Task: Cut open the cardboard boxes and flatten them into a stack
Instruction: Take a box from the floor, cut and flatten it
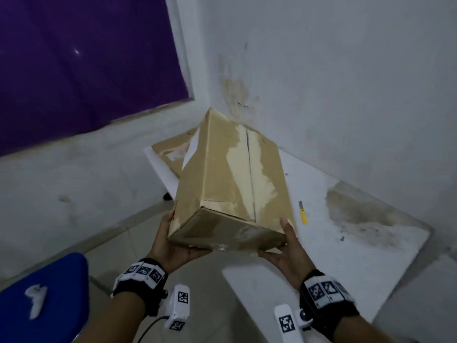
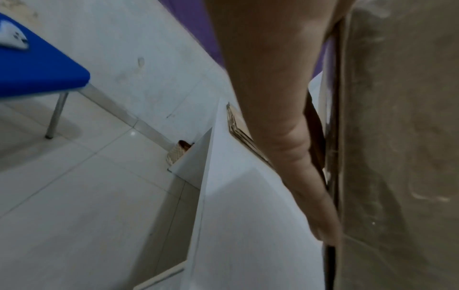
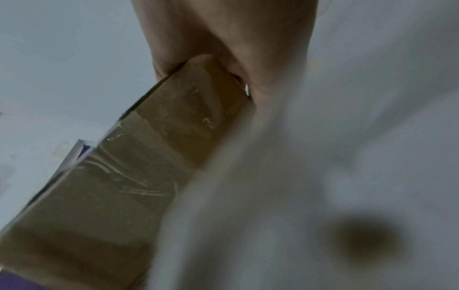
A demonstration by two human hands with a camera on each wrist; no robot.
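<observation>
A closed brown cardboard box [image 1: 230,174] with a taped centre seam hangs tilted above the white table [image 1: 346,256], its far end raised toward the wall corner. My left hand [image 1: 173,246] grips its near left corner, thumb up the side and fingers underneath. My right hand [image 1: 286,251] grips the near right corner the same way. In the left wrist view my left hand [image 2: 285,117] lies along the box [image 2: 397,137]. The right wrist view shows the box [image 3: 124,186] wedged in my right hand [image 3: 223,29]. A flattened cardboard piece [image 1: 170,147] lies at the table's back.
A yellow utility knife [image 1: 303,212] lies on the table just right of the box. A blue chair [image 1: 57,280] with a white controller [image 1: 35,297] on it stands at the lower left. A small woven basket [image 2: 177,153] sits on the floor by the table. Walls close in behind.
</observation>
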